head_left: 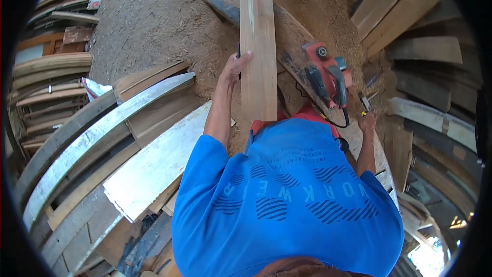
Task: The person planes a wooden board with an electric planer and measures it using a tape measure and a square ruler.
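My left hand [234,65] grips the left edge of a long, pale wooden board [259,46], thumb on its upper face. A short dark strip [239,51] shows between this hand and the board edge; I cannot make out what it is. At the right, my right hand [366,122] is closed around a small tool [366,103] with a metal part and a yellow-and-black section; its exact kind is unclear. Between the hands, a red electric planer [328,74] rests on a worn wooden beam [294,28], its black cord hanging near my legs.
Stacked planks [77,138] curve along the left, with a white-faced board [159,159] close to my left elbow. More boards [394,10] lean at the upper right, and others [430,118] are piled below them. Shavings and dust cover the ground [154,25].
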A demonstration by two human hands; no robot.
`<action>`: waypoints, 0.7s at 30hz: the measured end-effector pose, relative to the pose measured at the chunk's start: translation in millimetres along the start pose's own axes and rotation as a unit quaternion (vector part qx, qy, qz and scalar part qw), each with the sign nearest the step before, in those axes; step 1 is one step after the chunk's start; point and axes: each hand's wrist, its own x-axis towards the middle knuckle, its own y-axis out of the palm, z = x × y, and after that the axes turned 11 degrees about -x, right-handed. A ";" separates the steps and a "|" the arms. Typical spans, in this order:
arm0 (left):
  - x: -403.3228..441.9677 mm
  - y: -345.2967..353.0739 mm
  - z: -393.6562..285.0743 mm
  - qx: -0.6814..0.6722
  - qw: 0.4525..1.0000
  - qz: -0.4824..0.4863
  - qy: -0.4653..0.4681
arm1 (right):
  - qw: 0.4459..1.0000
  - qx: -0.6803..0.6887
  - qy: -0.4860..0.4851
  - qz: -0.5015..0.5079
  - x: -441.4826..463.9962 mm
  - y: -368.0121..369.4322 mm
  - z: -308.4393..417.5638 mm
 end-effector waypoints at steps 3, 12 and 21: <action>25.9 4.6 16.1 0.000 1.000 -0.001 0.000 | 0.999 0.008 0.043 0.021 -13.4 21.1 -1.9; 21.4 -3.2 59.6 -0.084 0.995 -0.056 -0.012 | 0.997 -0.048 0.063 -0.022 -1.2 -58.3 44.6; -31.6 -42.0 66.6 -0.048 0.933 -0.270 0.234 | 0.949 0.017 -0.146 -0.279 -19.3 -154.6 184.1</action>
